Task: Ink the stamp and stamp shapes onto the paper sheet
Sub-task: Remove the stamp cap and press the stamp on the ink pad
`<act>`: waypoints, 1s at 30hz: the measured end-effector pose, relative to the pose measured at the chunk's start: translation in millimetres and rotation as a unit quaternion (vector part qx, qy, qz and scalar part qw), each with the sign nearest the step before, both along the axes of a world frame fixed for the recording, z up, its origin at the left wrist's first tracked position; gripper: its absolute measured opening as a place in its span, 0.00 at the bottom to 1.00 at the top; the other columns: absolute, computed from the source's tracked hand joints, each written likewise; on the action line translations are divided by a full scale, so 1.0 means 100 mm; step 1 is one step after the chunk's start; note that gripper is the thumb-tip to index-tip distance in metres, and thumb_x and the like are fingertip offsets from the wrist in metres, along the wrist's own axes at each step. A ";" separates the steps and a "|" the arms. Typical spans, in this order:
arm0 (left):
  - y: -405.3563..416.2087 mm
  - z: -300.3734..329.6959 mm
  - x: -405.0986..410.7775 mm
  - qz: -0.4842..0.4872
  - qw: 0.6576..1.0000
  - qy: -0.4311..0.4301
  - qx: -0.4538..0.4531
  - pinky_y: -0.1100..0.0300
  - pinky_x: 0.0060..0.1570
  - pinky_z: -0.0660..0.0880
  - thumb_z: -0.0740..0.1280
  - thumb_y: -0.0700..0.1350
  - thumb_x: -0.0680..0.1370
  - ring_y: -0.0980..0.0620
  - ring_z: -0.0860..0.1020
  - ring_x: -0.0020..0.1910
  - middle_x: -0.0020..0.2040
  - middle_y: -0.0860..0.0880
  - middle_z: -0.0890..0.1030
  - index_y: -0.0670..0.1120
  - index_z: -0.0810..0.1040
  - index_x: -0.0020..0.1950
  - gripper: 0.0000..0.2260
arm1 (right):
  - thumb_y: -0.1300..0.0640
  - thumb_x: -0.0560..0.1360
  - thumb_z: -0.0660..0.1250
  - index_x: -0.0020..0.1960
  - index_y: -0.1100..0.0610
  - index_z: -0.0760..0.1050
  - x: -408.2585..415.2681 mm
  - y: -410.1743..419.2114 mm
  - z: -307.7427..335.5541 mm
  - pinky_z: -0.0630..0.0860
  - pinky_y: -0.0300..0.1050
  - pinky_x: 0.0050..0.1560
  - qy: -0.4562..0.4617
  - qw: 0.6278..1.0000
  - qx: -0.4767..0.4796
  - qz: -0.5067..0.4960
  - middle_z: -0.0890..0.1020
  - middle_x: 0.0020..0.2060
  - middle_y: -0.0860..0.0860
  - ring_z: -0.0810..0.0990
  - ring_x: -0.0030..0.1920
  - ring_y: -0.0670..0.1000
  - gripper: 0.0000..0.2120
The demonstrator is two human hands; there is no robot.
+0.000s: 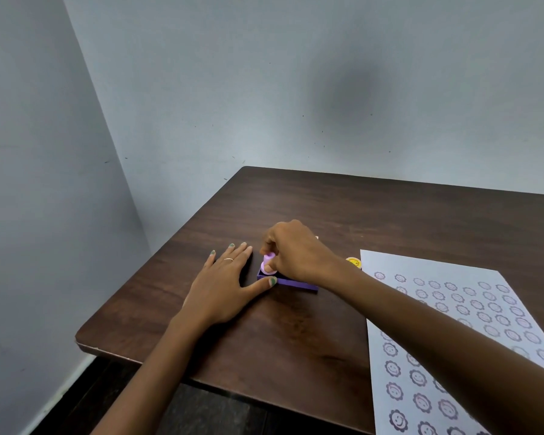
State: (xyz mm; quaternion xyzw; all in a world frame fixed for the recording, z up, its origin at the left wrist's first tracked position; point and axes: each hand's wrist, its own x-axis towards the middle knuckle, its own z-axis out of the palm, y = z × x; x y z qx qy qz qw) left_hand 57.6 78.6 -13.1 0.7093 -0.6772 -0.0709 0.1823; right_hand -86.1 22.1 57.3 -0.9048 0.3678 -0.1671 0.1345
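A small lilac stamp (268,262) stands upright on the left end of a flat purple ink pad (296,282) near the middle of the table. My right hand (296,251) is shut on the stamp from above, fingertips pinching its neck, and hides most of the pad's top. My left hand (225,282) lies flat on the table just left of the pad, fingers spread, its thumb tip touching the pad's front left corner. A white paper sheet (459,334) covered with rows of flower-face prints lies at the right under my right forearm.
A small yellow round object (354,262) sits just beyond the sheet's far left corner. The dark wooden table (264,340) ends at the left and front; a grey wall corner stands behind it. Dark floor shows below the front edge.
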 end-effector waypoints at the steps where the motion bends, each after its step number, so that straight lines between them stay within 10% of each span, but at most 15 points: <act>1: 0.00 0.00 0.00 0.000 1.000 0.001 -0.001 0.53 0.75 0.43 0.55 0.69 0.72 0.56 0.49 0.77 0.78 0.53 0.55 0.50 0.54 0.77 0.38 | 0.63 0.65 0.71 0.43 0.61 0.81 0.01 0.01 0.00 0.76 0.48 0.39 0.006 1.000 -0.011 0.004 0.84 0.42 0.58 0.79 0.41 0.57 0.07; 5: 0.00 0.00 0.00 -0.002 1.000 0.004 -0.002 0.53 0.75 0.43 0.56 0.69 0.72 0.56 0.49 0.77 0.78 0.54 0.54 0.51 0.53 0.77 0.38 | 0.65 0.66 0.65 0.35 0.59 0.73 0.00 0.07 -0.02 0.63 0.43 0.34 0.022 0.998 -0.049 0.024 0.79 0.35 0.56 0.70 0.35 0.55 0.03; 14: 0.00 0.00 0.01 -0.001 1.000 0.004 -0.003 0.53 0.75 0.43 0.55 0.70 0.72 0.57 0.49 0.77 0.78 0.54 0.55 0.51 0.54 0.77 0.39 | 0.67 0.67 0.66 0.43 0.66 0.78 0.12 0.04 0.19 0.67 0.42 0.36 0.087 0.996 -0.012 -0.003 0.82 0.44 0.61 0.77 0.41 0.59 0.06; 20: -0.01 -0.01 0.01 -0.007 1.000 0.002 -0.012 0.52 0.76 0.44 0.57 0.67 0.73 0.56 0.49 0.77 0.78 0.54 0.56 0.52 0.54 0.77 0.36 | 0.68 0.68 0.65 0.30 0.58 0.59 0.13 0.21 0.05 0.64 0.45 0.37 0.115 0.989 -0.093 0.008 0.80 0.45 0.62 0.77 0.43 0.63 0.16; 26: -0.01 0.00 0.00 0.001 1.000 0.005 -0.005 0.53 0.75 0.43 0.55 0.70 0.72 0.56 0.49 0.77 0.78 0.53 0.55 0.51 0.54 0.77 0.39 | 0.67 0.67 0.66 0.43 0.67 0.78 0.09 0.02 0.19 0.77 0.48 0.42 0.063 0.997 0.011 -0.030 0.83 0.44 0.63 0.80 0.45 0.62 0.06; 30: 0.00 0.00 0.00 -0.001 1.000 0.005 -0.012 0.53 0.75 0.44 0.55 0.69 0.72 0.56 0.50 0.77 0.78 0.54 0.56 0.51 0.54 0.77 0.38 | 0.67 0.66 0.67 0.37 0.64 0.73 0.09 0.13 0.11 0.69 0.45 0.36 0.081 0.996 -0.041 -0.003 0.82 0.43 0.62 0.79 0.43 0.62 0.03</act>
